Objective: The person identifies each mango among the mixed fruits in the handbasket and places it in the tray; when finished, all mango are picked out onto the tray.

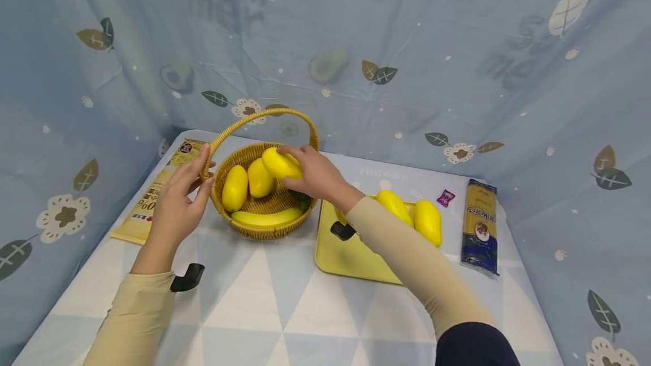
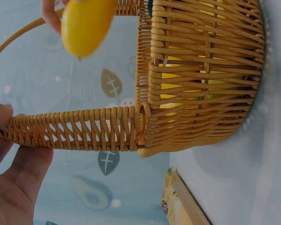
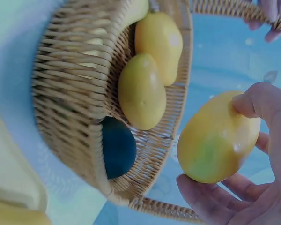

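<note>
My left hand [image 1: 179, 202] pinches one side of the wicker basket's handle [image 1: 256, 115] between thumb and fingers. In my right hand [image 1: 321, 173] is a yellow mango [image 3: 218, 138] with a greenish patch, held above the basket [image 1: 267, 234] and apart from the fruit below. Two other mangoes [image 1: 235, 188] lie inside, with a banana [image 1: 268, 217] along the near side. A dark round thing [image 3: 119, 149] sits in the basket too; its kind is unclear. In the left wrist view the held mango [image 2: 85, 28] hangs beyond the handle.
Right of the basket, a yellow-green tray [image 1: 351, 261] bears several mangoes [image 1: 427, 222], partly hidden by my right forearm. Farther right lie a small purple packet [image 1: 446, 198] and a blue-and-gold packet [image 1: 480, 227]. A yellow packet [image 1: 136, 220] lies at the left, behind my left hand.
</note>
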Demonstrator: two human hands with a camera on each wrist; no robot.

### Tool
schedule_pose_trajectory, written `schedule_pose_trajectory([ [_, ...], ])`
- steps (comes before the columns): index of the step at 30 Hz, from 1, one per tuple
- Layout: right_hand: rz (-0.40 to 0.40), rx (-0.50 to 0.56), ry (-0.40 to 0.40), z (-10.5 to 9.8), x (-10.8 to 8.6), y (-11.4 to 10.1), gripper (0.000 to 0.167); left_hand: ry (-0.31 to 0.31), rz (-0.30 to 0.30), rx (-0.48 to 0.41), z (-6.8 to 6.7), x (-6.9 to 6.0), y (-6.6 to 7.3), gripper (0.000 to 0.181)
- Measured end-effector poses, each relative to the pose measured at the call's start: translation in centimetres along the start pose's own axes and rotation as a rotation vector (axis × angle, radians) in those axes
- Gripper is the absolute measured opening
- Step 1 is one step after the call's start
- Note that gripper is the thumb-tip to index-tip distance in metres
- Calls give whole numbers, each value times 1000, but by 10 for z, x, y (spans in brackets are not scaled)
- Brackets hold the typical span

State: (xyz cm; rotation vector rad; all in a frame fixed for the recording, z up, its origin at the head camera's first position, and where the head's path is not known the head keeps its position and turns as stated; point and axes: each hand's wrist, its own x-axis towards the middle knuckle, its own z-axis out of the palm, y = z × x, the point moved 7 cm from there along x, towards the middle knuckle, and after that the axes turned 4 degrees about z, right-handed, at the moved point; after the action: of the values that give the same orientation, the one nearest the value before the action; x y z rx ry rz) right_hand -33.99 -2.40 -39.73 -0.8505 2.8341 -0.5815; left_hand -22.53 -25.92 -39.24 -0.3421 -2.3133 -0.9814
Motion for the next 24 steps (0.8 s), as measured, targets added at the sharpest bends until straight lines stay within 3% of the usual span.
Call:
schedule_pose_trajectory([
  [12,19,81,76,-18,-81,34,63,7,10,10,-1,-1,2,81],
  [18,33,99,125,-13,-119,52,61,8,2,14,-1,0,1,81],
  [24,103,79,128,2,-146,69,61,6,-5,9,-1,-1,3,80],
])
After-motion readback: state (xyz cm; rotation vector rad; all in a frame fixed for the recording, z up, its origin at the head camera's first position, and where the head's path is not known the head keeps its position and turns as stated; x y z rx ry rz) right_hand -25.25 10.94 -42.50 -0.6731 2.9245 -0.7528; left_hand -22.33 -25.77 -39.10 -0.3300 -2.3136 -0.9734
